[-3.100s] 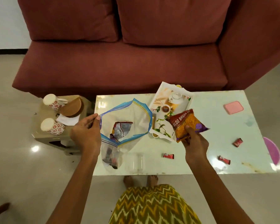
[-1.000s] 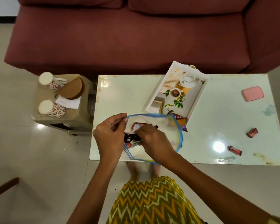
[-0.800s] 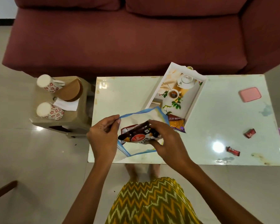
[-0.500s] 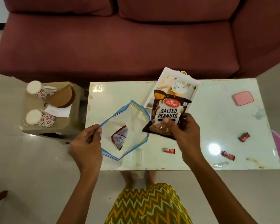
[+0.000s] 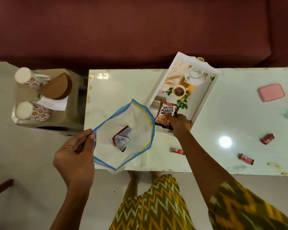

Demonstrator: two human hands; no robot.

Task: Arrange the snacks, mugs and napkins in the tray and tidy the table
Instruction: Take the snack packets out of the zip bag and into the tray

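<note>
My left hand [image 5: 75, 156] pinches the rim of a clear zip bag [image 5: 136, 123] with a blue edge, holding it wide over the table's near left corner. One red and silver snack packet [image 5: 121, 140] lies inside it. My right hand [image 5: 177, 122] grips a dark salted peanuts packet [image 5: 166, 113] at the near end of the white picture tray [image 5: 204, 97]. An orange snack packet [image 5: 188, 123] peeks out under that hand. Two floral mugs [image 5: 32, 110] and a white napkin [image 5: 54, 103] rest on the side stool.
Three small red candies lie on the pale table [image 5: 120, 87]: one [image 5: 177, 151] near my right forearm, two [image 5: 267, 138] [image 5: 245, 158] to the right. A pink lid [image 5: 271, 92] sits far right. A brown round box [image 5: 58, 87] stands on the stool. The red sofa [image 5: 140, 30] runs behind.
My right hand drew the salted peanuts packet out of the zip bag and carried it right and down to the tray's near end. My left hand kept hold of the bag.
</note>
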